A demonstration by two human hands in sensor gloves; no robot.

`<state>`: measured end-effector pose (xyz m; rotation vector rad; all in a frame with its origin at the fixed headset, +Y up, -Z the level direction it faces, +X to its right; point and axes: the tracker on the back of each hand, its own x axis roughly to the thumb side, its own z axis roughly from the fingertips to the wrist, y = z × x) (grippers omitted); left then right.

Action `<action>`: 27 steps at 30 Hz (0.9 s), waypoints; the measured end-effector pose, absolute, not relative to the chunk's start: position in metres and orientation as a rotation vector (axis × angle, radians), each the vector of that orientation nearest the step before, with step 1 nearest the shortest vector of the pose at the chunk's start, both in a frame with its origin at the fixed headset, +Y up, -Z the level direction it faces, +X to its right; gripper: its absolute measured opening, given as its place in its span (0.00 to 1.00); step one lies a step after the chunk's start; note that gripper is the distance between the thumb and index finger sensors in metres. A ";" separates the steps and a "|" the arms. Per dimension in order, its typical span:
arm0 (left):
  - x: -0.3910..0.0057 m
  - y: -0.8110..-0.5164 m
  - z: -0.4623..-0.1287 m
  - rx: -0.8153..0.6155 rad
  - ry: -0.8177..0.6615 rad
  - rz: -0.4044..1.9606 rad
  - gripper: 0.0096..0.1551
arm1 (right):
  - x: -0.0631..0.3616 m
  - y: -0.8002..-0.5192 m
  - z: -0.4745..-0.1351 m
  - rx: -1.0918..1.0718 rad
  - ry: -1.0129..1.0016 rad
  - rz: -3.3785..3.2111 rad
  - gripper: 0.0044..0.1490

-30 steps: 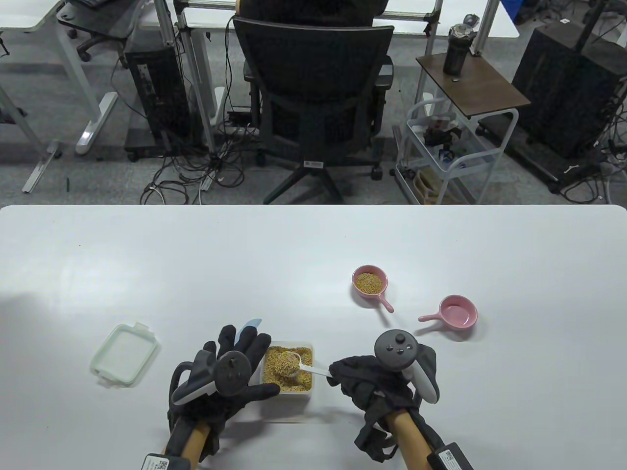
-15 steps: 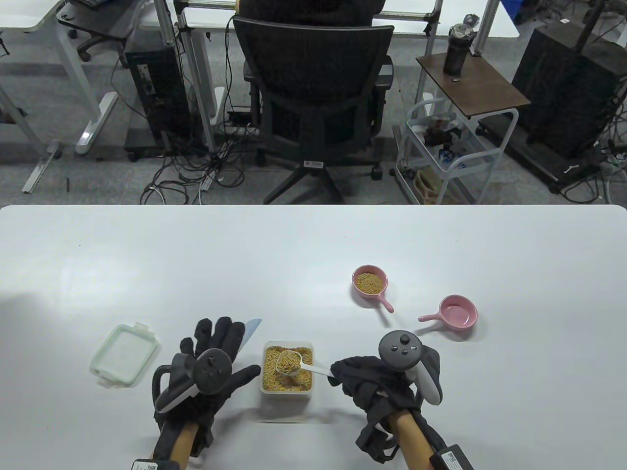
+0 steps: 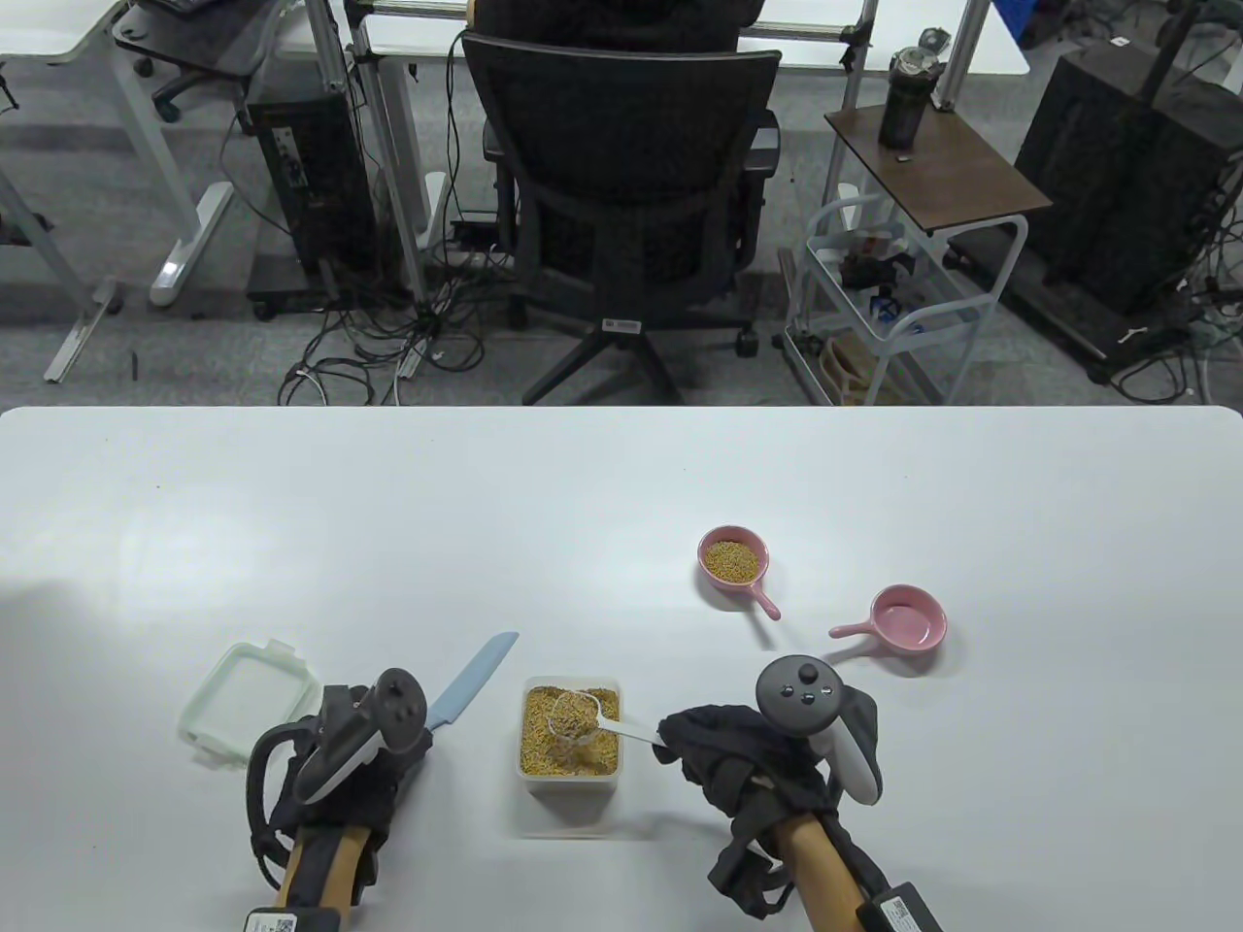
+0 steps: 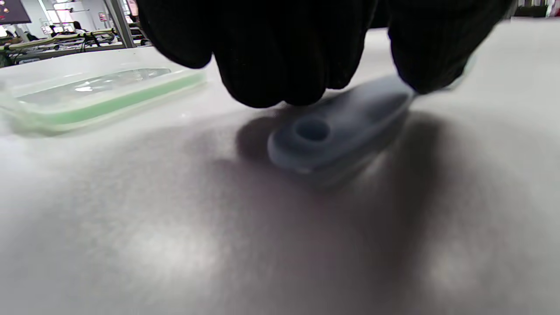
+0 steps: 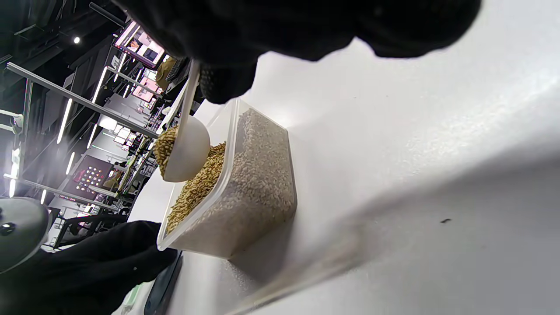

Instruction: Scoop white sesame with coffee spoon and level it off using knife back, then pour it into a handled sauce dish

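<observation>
Whereas half a second ago the left hand [image 3: 335, 777] lay spread beside the sesame container [image 3: 570, 735], its fingers [image 4: 280, 65] now curl onto the blue knife [image 3: 473, 680] handle on the worktop: levelling comes next. The right hand [image 3: 748, 767] pinches the coffee spoon [image 3: 583, 716], heaped, above the container.

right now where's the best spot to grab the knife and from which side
Take the knife by its handle, the near end, coming from above on the near-left. It lies flat with the blade angled away toward the sesame box, and the left hand already sits over the handle.
</observation>
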<state>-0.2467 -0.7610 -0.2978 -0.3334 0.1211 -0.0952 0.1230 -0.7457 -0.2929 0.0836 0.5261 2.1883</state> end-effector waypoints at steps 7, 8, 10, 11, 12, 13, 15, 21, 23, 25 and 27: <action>-0.238 -0.763 -0.299 -0.336 0.117 -0.144 0.34 | 0.124 -0.745 -0.293 0.079 0.528 2.194 0.24; -0.238 -0.763 -0.298 -0.333 0.114 -0.136 0.33 | 0.124 -0.745 -0.293 0.079 0.528 2.193 0.24; -0.240 -0.763 -0.298 -0.342 0.110 -0.107 0.33 | 0.124 -0.745 -0.292 0.080 0.530 2.192 0.24; -0.241 -0.763 -0.298 -0.348 0.107 -0.091 0.33 | 0.124 -0.745 -0.292 0.081 0.530 2.193 0.24; -0.241 -0.763 -0.298 -0.352 0.106 -0.084 0.33 | 0.124 -0.745 -0.292 0.082 0.529 2.193 0.24; -0.242 -0.763 -0.298 -0.350 0.106 -0.073 0.33 | 0.124 -0.745 -0.292 0.083 0.528 2.193 0.24; -0.243 -0.762 -0.298 -0.349 0.099 -0.038 0.30 | 0.124 -0.745 -0.292 0.084 0.529 2.193 0.24; -0.240 -0.761 -0.297 -0.311 0.073 -0.040 0.27 | 0.125 -0.744 -0.293 0.081 0.524 2.200 0.24; -0.239 -0.754 -0.294 -0.229 0.057 0.003 0.25 | 0.125 -0.744 -0.293 0.083 0.523 2.197 0.24; -0.237 -0.746 -0.291 -0.163 0.045 0.062 0.24 | 0.125 -0.744 -0.293 0.083 0.524 2.197 0.24; -0.233 -0.738 -0.286 -0.130 0.003 0.107 0.23 | 0.124 -0.744 -0.293 0.083 0.523 2.195 0.24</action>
